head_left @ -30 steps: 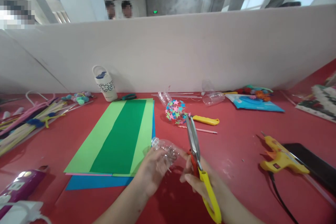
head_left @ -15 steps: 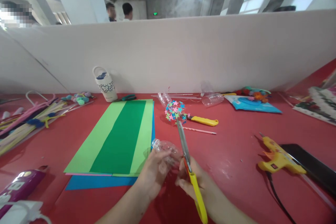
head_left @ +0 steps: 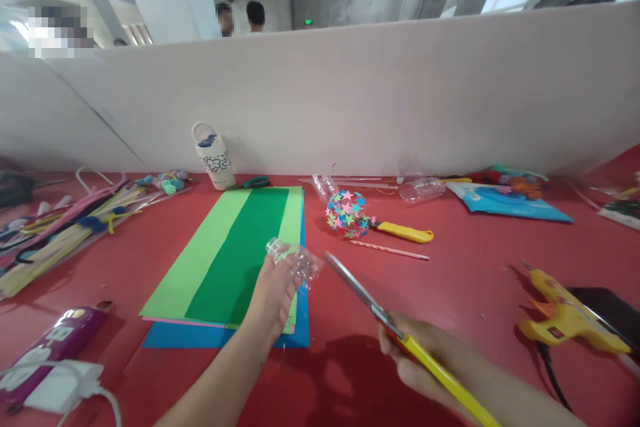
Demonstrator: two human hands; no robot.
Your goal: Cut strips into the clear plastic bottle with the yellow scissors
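A clear plastic bottle piece [head_left: 306,265] with its neck toward the upper left is gripped in my left hand [head_left: 274,293], above the right part of the paper stack. My right hand [head_left: 415,350] is closed around yellow-handled scissors [head_left: 373,303]. Their blades look closed and point up and left, a short way from the bottle piece. Beyond my hands stands a ball covered with coloured stars [head_left: 346,213]. Beside it lie a yellow box cutter [head_left: 405,232] and a pink patterned pencil [head_left: 390,250].
Green paper sheets [head_left: 240,247] lie on the red table at left. Behind them are a white tumbler [head_left: 215,160] and dark-handled pliers [head_left: 256,183]. A yellow glue gun [head_left: 570,313] and a blue packet [head_left: 515,203] are at right. Pipe cleaners [head_left: 70,230] and a purple device [head_left: 55,350] sit at left.
My left hand has moved up and left with the bottle piece. My right hand has drawn away to the right, tilting the scissors leftward. The camera view has shifted slightly left.
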